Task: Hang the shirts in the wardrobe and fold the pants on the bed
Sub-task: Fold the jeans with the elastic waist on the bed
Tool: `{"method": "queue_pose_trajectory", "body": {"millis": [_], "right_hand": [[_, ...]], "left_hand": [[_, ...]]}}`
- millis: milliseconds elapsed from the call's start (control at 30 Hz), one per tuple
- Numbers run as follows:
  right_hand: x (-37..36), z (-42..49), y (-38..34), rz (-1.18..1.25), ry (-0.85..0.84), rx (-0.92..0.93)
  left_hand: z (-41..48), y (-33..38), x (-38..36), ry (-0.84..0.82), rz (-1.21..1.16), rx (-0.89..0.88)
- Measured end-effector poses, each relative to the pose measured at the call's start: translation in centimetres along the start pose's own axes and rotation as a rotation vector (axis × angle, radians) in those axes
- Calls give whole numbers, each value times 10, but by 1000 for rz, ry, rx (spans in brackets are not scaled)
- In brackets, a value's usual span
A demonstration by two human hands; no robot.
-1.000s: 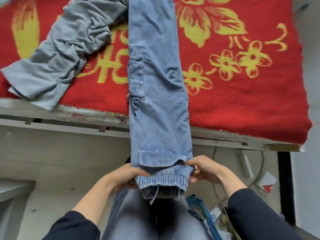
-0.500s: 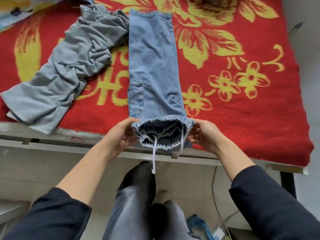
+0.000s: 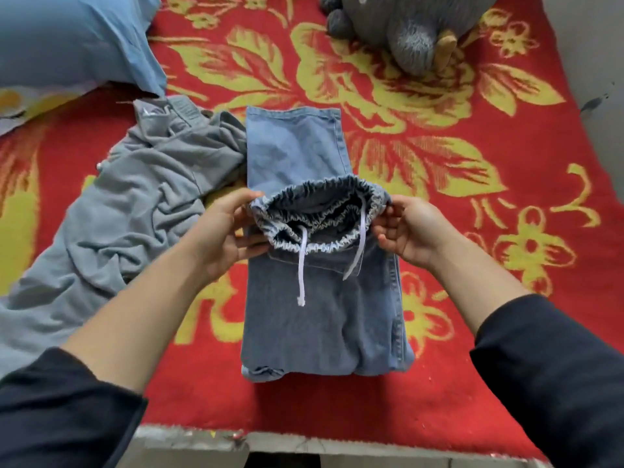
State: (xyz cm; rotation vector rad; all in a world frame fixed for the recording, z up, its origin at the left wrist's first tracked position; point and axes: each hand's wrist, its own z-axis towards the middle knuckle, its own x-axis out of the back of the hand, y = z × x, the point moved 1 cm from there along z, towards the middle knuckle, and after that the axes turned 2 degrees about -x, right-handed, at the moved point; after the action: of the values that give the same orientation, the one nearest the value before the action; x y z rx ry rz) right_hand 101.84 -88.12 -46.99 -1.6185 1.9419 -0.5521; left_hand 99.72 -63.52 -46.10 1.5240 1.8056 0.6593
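Note:
Light blue denim pants (image 3: 320,315) lie doubled over on the red and yellow bed cover (image 3: 506,383), the fold near the bed's front edge. Their elastic waistband (image 3: 324,211) is lifted a little above the lower layer, with a white drawstring hanging down. My left hand (image 3: 229,231) pinches the waistband's left end. My right hand (image 3: 408,228) pinches its right end. Crumpled grey pants (image 3: 128,211) lie to the left, touching the denim near its far end.
A blue pillow (image 3: 74,38) lies at the back left. A grey plush toy (image 3: 415,32) sits at the back right. The bed's worn front edge (image 3: 337,447) runs along the bottom, and a grey wall (image 3: 604,79) borders the right side.
Both hands carried the waistband up from below the bed edge and forward over the legs, doubling the denim pants. The view tilted up toward the pillow and toy.

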Motion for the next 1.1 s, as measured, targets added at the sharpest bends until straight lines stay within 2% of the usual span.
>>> {"method": "queue_pose_trajectory", "body": {"millis": [233,333,400,467,500,567,667,733,833,933,1000,1100], "right_hand": [[-38,68,-75,-95,119,94],[-48,89,-94,-2,93,185],[-49,103,-97,64,32,242],[-47,115,-79,-22,39,246],[-44,119,-61,-161,66,251],[-34,120,-16,-597,101,304],[-13,107,58,-1147,-14,348],[5,95,94,-1383,-38,430],[26,77,128,-1624,-79,543],[43,64,151,-1823,-142,556],[48,62,155,-1924,-129,588],[46,63,150,-1957,15,795]], "left_hand": [[81,73,2,-12,50,-29],[112,94,2,1,-10,-97],[131,92,0,-23,-98,-173],[144,69,-5,-4,-40,-274],[147,49,-6,31,79,-313],[142,-2,-7,66,494,-382],[107,-83,-1,-43,1209,-463],[81,-120,4,-50,1505,-588],[56,-144,9,-40,1668,-695],[43,-169,21,-201,1787,-856],[41,-177,29,-253,1910,-864],[46,-176,22,-139,2091,-867]]}}
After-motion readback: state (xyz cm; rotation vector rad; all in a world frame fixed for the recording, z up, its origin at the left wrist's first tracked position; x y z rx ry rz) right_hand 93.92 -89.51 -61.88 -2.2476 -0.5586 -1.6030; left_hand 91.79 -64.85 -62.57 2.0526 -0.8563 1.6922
